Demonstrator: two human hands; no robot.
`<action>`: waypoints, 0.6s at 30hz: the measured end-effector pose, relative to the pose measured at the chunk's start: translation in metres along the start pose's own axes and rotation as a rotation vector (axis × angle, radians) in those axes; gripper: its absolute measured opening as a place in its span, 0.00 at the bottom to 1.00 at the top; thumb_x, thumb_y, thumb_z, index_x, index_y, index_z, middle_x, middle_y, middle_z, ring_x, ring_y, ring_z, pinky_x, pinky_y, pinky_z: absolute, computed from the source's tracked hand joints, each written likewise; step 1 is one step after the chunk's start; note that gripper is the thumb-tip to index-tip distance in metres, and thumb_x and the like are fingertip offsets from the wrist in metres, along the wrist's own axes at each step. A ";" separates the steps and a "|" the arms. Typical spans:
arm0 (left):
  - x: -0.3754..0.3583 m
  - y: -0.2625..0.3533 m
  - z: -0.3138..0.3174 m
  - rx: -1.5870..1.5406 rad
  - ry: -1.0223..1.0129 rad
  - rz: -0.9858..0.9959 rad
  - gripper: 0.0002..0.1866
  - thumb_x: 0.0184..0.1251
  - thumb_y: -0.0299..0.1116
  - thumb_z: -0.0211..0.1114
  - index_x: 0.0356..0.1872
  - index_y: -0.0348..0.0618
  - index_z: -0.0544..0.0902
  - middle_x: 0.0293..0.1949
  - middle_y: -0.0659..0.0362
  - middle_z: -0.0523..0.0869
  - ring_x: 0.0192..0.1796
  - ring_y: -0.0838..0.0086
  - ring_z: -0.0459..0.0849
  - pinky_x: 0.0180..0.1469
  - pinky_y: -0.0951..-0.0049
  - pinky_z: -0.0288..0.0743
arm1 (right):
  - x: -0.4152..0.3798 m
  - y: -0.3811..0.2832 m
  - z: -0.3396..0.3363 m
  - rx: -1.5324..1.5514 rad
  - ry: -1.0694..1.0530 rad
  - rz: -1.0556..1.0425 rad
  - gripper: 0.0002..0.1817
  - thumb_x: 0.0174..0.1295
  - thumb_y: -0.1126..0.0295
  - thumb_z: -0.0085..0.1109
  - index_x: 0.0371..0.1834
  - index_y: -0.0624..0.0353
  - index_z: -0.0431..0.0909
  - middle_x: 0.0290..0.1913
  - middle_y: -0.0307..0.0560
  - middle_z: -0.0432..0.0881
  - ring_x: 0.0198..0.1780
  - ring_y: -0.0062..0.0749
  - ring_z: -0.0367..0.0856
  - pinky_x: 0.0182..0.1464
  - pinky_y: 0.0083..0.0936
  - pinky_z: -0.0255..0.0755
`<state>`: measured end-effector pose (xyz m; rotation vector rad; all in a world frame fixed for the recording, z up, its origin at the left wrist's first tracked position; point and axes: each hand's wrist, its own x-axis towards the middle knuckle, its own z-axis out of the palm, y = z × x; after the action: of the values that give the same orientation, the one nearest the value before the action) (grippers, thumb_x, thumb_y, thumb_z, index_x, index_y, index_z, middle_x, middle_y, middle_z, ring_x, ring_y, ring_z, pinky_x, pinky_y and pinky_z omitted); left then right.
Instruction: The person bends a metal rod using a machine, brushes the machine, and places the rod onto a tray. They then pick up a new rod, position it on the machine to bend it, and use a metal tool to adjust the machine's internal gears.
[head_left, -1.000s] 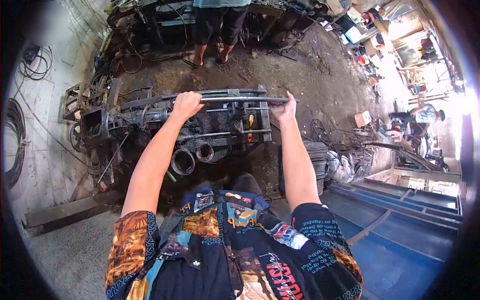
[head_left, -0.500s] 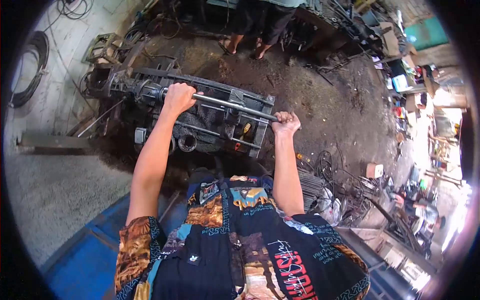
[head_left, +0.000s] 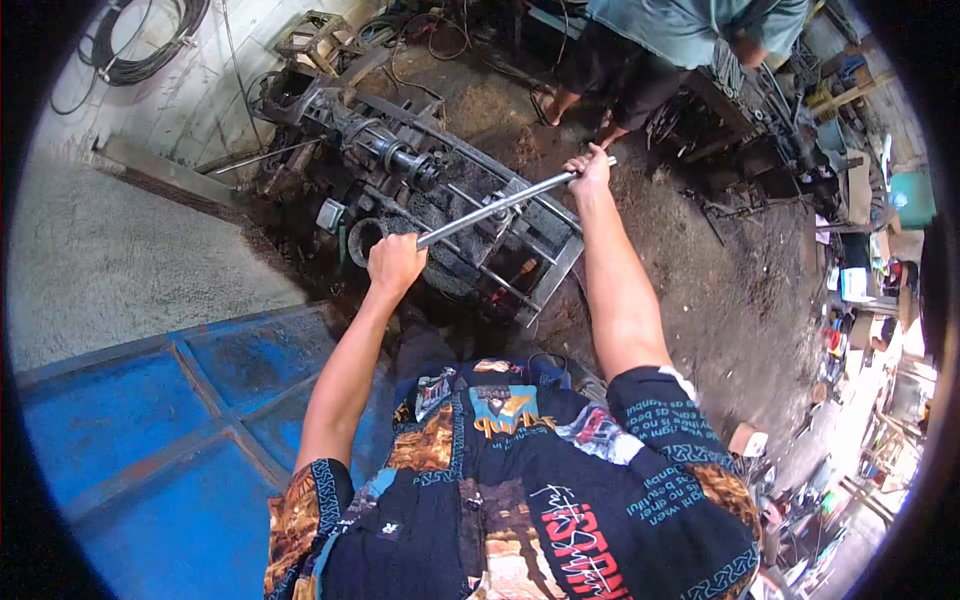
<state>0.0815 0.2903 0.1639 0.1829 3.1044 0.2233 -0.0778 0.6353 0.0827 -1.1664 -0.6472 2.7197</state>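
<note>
A long metal bar (head_left: 500, 204) slants across the view, higher at its right end. My left hand (head_left: 397, 262) is closed round its lower left end. Near the upper right end my right hand (head_left: 590, 170) grips it, with a short tip showing past the fingers. Beneath the bar lies a machine frame (head_left: 560, 270) of dark rails. Its round chuck-like head (head_left: 385, 145) sits at the upper left, apart from the bar. A metal ring or pipe end (head_left: 366, 240) is just left of my left hand.
Another person (head_left: 660, 30) stands at the top, beyond the machine. A blue metal panel (head_left: 130, 420) lies at lower left, below a grey slab (head_left: 130, 270). Coiled cable (head_left: 150, 45) hangs at upper left. Clutter (head_left: 850, 280) lines the right side.
The bar has come away from the machine's head and now slants above the frame. My left hand is lower and my right hand higher. The view has turned, showing more of the other person.
</note>
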 end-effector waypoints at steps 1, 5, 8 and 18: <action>0.000 0.001 0.001 0.003 0.012 0.000 0.14 0.60 0.42 0.66 0.28 0.40 0.86 0.26 0.44 0.85 0.31 0.48 0.86 0.35 0.52 0.81 | -0.008 0.006 0.006 -0.031 0.089 -0.097 0.15 0.59 0.66 0.59 0.20 0.52 0.64 0.15 0.37 0.61 0.13 0.28 0.61 0.17 0.31 0.63; -0.020 0.018 -0.001 -0.067 -0.110 -0.081 0.22 0.66 0.51 0.62 0.31 0.39 0.86 0.27 0.43 0.86 0.33 0.48 0.86 0.37 0.54 0.80 | -0.011 0.045 0.017 -0.599 0.141 -0.363 0.13 0.52 0.66 0.64 0.29 0.64 0.74 0.22 0.46 0.77 0.20 0.37 0.76 0.28 0.34 0.77; -0.047 0.006 0.010 -0.765 -0.422 -0.073 0.26 0.75 0.53 0.50 0.46 0.38 0.84 0.36 0.46 0.86 0.38 0.59 0.85 0.45 0.64 0.77 | 0.000 0.085 0.074 -0.874 0.192 -0.263 0.40 0.46 0.57 0.67 0.59 0.74 0.68 0.58 0.72 0.75 0.61 0.54 0.77 0.65 0.39 0.67; -0.079 -0.109 0.017 -0.932 0.214 -0.423 0.34 0.79 0.58 0.36 0.65 0.39 0.73 0.52 0.55 0.82 0.51 0.69 0.81 0.52 0.68 0.70 | -0.168 0.167 0.046 -1.922 -1.016 -0.309 0.46 0.68 0.31 0.28 0.31 0.65 0.83 0.40 0.67 0.84 0.46 0.61 0.83 0.51 0.52 0.74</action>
<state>0.1475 0.1763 0.1330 -0.5297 2.7408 1.6521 0.0172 0.4245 0.1512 0.6664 -3.2645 1.4812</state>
